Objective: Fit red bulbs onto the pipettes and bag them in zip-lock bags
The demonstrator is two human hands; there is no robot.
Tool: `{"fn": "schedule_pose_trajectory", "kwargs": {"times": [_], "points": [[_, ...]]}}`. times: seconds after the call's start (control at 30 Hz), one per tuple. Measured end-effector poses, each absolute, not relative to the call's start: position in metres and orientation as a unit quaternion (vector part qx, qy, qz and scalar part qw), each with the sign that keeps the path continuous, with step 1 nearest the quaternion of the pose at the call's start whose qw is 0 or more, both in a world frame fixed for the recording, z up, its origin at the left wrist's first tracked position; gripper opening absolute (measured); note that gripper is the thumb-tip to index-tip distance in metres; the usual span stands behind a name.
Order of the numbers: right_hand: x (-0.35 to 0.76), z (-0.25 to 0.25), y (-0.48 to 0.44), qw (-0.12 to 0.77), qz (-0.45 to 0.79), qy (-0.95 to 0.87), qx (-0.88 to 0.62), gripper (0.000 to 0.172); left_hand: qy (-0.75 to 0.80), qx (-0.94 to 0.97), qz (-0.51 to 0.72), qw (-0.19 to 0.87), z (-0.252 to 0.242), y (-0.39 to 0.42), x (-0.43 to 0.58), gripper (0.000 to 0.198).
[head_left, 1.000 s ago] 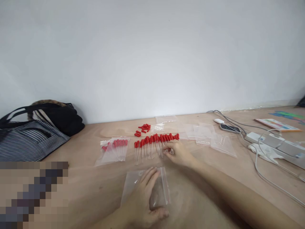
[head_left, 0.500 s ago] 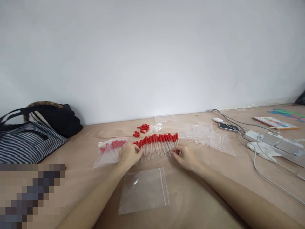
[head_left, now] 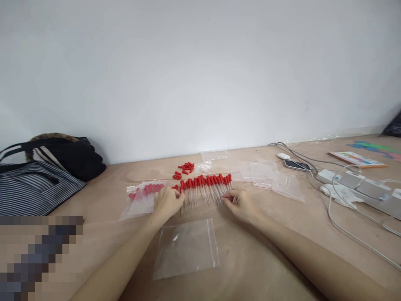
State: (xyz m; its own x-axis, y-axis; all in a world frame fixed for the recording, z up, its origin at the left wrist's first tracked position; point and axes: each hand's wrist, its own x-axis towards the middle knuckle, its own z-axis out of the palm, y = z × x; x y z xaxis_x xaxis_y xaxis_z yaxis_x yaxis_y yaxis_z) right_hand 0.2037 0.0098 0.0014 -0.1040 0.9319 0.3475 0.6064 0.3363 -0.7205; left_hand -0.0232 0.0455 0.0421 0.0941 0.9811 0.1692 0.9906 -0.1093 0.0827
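Note:
Droppers with red rubber bulbs and clear tubes point(head_left: 203, 192) lie side by side in a row, bulbs away from me. At the row's left end, my left hand point(head_left: 168, 202) is closed, its thumb and fingertips on the end dropper point(head_left: 182, 186). My right hand point(head_left: 241, 205) is closed in a pinch beside the tube tips at the right end; what lies between its fingertips is hidden. Left of my left hand, a clear zip bag point(head_left: 134, 207) lies over more red-bulbed droppers. Nearer me, another clear zip bag point(head_left: 186, 248) lies flat.
Loose red bulbs point(head_left: 186, 167) lie behind the row, beside thin clear tubes point(head_left: 205, 167). More clear bags point(head_left: 261, 172) are spread to the right. A power strip point(head_left: 369, 190) with cables, a phone-like device point(head_left: 297, 165) and a booklet point(head_left: 357, 159) are farther right. A striped bag point(head_left: 44, 184) stands left.
The view has shifted slightly. At the row's left end, the dropper by my left fingertips now stands straighter and more in line with its neighbours. My right hand stays by the right-end tips.

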Motion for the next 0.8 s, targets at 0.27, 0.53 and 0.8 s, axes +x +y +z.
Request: {"fn": "schedule_pose_trajectory", "kwargs": {"times": [0.27,0.53,0.8], "points": [[0.192,0.011,-0.008,0.421,0.572,-0.585,-0.391,0.046,-0.406,-0.895,-0.163,-0.085,0.049,-0.018,-0.004,0.019],[0.224,0.012,-0.01,0.429,0.56,-0.57,-0.421,0.03,-0.386,-0.886,-0.145,-0.211,0.032,-0.028,-0.013,0.07],[0.258,0.01,-0.009,0.429,0.503,-0.585,-0.47,0.024,-0.415,-0.874,-0.091,-0.237,0.01,-0.041,-0.013,0.111]]}}
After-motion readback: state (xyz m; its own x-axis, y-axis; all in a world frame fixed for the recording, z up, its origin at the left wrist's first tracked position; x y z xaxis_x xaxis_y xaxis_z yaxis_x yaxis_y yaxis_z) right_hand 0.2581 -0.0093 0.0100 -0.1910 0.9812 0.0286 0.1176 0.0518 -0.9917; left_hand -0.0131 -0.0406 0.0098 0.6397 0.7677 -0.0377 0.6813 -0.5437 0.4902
